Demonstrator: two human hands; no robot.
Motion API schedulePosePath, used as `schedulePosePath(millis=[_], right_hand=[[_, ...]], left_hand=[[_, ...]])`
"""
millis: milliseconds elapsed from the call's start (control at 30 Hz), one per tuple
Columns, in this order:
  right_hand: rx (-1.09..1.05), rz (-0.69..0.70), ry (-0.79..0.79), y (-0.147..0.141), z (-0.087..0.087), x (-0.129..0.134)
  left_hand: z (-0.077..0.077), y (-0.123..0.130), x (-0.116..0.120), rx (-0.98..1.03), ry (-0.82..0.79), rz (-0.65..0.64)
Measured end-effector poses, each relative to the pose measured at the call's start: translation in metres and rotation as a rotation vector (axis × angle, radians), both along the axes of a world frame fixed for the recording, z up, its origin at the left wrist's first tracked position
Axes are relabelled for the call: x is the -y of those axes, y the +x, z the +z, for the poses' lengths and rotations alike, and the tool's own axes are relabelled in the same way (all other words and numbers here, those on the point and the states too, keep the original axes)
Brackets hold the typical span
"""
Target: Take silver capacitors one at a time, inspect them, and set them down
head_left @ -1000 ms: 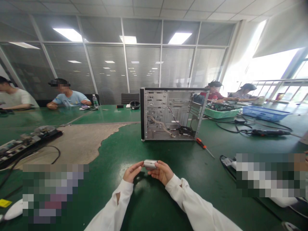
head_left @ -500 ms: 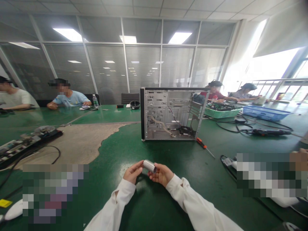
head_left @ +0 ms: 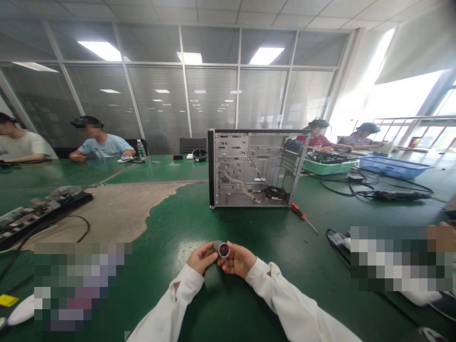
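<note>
Both hands form a narrow grip around a small silver metal cylinder (head_left: 221,248), held just above the bench, with its dark, reddish end face turned up toward the camera. The left hand (head_left: 201,258) pinches the cylinder's left end, and the fingers of the right hand (head_left: 239,260) wrap its end face from the right. White sleeves (head_left: 285,304) run back from both wrists.

Directly ahead of the grip, the green bench (head_left: 249,228) has a worn, beige patch (head_left: 107,213) that spreads off to the left. Ahead and to the right, a red-handled screwdriver (head_left: 298,212) lies near the foot of a desktop computer chassis (head_left: 249,166), which stands upright with its metal side panel off, showing wiring and a fan (head_left: 276,193). Left of the grip, beyond two pixelated patches, circuit boards (head_left: 33,213) lie with a black cable (head_left: 80,221). Farther right are a black corded tool (head_left: 395,194), a blue basket (head_left: 394,167) and a green basket (head_left: 329,166). Across the bench, a person in a pale-blue T-shirt (head_left: 103,146) sits beside a water bottle (head_left: 141,149)
</note>
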State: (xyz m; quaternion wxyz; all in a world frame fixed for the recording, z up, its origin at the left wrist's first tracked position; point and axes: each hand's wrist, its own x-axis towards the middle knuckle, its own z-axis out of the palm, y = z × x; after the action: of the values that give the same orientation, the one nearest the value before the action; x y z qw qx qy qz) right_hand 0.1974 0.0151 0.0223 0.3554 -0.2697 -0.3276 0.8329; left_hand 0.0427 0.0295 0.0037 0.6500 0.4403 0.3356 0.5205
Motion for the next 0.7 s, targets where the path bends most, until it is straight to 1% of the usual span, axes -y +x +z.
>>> schedulePosePath(millis=[167, 333, 433, 567, 700], right_hand=[[0.013, -0.005, 0.063, 0.000, -0.003, -0.001], [0.010, -0.006, 0.126, -0.001, -0.004, 0.000], [-0.002, -0.003, 0.165, 0.000, -0.002, 0.002], [-0.024, 0.008, 0.218, 0.000, 0.002, 0.004], [-0.048, -0.049, 0.251, 0.001, 0.003, 0.005]], left_hand=[[0.002, 0.000, 0.001, -0.093, 0.059, 0.024], [0.004, 0.001, 0.001, -0.093, 0.036, 0.029], [0.006, 0.002, 0.002, -0.018, -0.041, -0.009], [0.013, -0.001, 0.002, 0.108, -0.209, -0.044], [0.021, -0.005, 0.002, 0.138, -0.323, -0.069]])
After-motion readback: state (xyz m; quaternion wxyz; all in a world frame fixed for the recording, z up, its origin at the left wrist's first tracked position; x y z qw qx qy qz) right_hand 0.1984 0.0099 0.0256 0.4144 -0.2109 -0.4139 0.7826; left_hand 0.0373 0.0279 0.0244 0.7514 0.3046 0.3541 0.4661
